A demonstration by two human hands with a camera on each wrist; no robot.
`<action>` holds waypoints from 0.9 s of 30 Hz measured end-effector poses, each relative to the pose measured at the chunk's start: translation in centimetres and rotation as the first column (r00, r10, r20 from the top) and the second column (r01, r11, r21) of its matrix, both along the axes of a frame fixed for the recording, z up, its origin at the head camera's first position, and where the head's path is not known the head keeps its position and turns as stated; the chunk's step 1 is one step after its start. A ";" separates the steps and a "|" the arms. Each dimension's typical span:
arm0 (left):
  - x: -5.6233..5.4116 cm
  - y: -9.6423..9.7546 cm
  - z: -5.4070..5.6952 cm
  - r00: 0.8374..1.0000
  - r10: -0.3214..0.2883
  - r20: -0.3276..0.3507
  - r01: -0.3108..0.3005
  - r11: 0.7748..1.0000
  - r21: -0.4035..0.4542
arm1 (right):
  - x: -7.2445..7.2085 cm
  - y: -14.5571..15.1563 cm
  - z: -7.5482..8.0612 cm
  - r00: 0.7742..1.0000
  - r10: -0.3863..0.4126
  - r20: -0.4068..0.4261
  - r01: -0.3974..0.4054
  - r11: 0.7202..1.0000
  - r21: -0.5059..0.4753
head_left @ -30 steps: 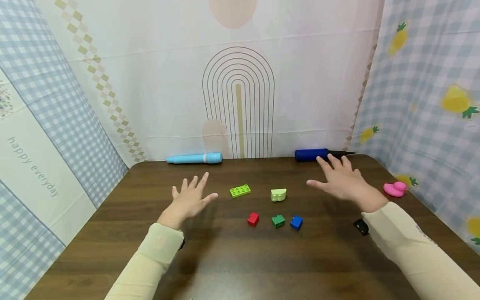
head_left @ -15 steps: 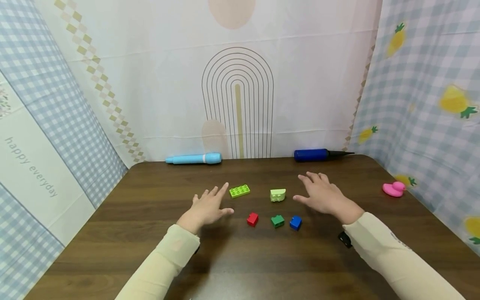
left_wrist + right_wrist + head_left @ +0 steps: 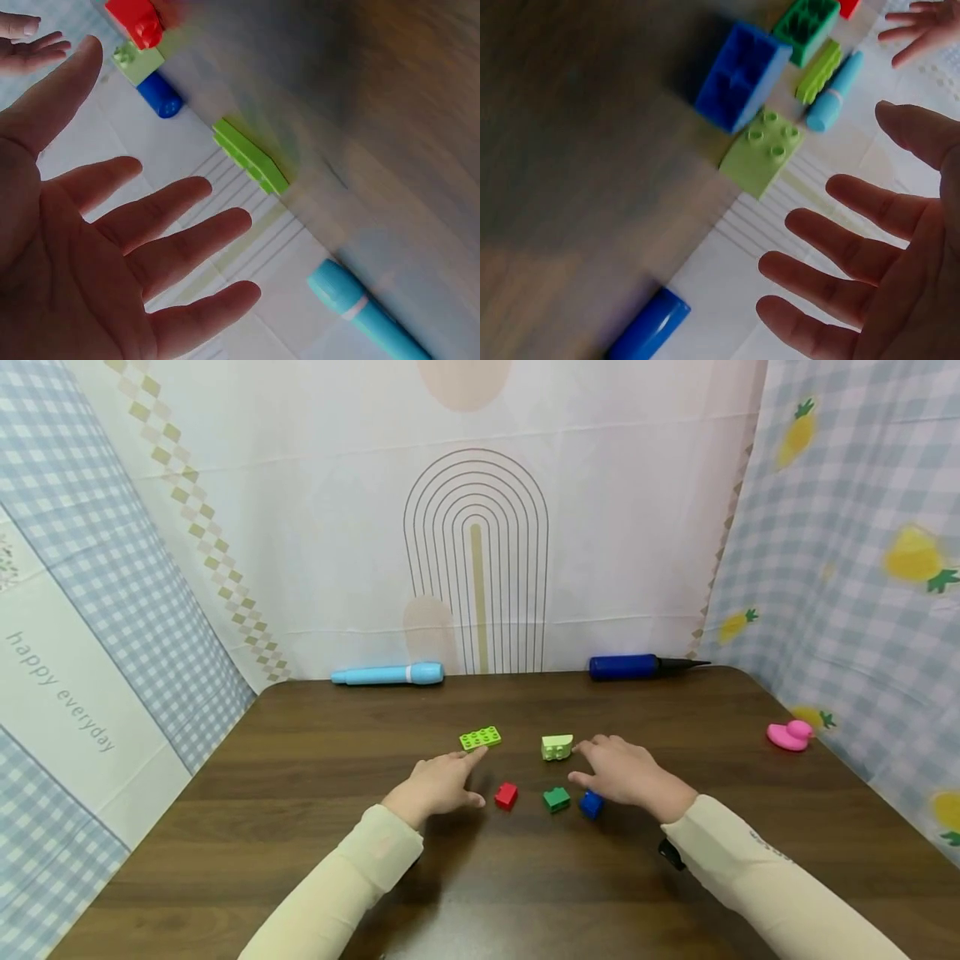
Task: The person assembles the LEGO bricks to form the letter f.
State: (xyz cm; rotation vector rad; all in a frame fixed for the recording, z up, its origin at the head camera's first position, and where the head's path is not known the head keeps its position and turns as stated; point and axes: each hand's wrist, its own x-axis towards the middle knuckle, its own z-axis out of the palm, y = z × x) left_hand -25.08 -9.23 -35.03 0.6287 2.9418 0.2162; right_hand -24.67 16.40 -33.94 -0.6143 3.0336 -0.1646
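My left hand (image 3: 435, 787) reaches over the table with its fingers spread, holding nothing. Its index fingertip overlaps the near edge of a flat lime-green toy brick (image 3: 480, 738) in the head view, and its thumb points toward a small red brick (image 3: 506, 796). My right hand (image 3: 626, 772) is also spread and holds nothing. Its fingertips are right at the side of a pale green curved brick (image 3: 557, 747). Below that palm a blue brick (image 3: 592, 804) is partly covered. Left of it sits a green brick (image 3: 557, 799). The right wrist view shows the blue brick's hollow side.
At the table's back edge lie a light-blue tube-shaped thing (image 3: 387, 674) and a dark-blue hand pump (image 3: 622, 667) with a black nozzle. A pink toy duck (image 3: 790, 735) sits near the right edge. Patterned cloths hang behind the table (image 3: 225, 827) and along both sides.
Both hands have moved inward and nearer the bricks, the left one rightward and the right one leftward and toward me. The bricks have stayed in place.
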 end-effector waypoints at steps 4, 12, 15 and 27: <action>-0.2 0.9 0.1 0.999 -0.031 0.008 0.032 0.999 -0.027 | -0.1 -0.8 -0.6 0.999 0.031 0.020 -0.031 0.999 0.018; -0.6 2.0 -0.3 0.996 -0.093 0.012 0.093 0.996 0.000 | -0.1 -2.4 -1.4 0.994 0.073 0.076 -0.075 0.997 0.024; -0.8 2.3 -0.5 0.995 -0.102 0.012 0.102 0.995 -0.005 | -0.1 -2.8 -1.5 0.991 0.091 0.099 -0.093 0.996 0.011; -1.6 4.0 -0.6 0.993 -0.111 0.031 0.112 0.994 -0.011 | -0.8 -3.8 -1.8 0.979 0.116 0.168 -0.120 0.993 0.016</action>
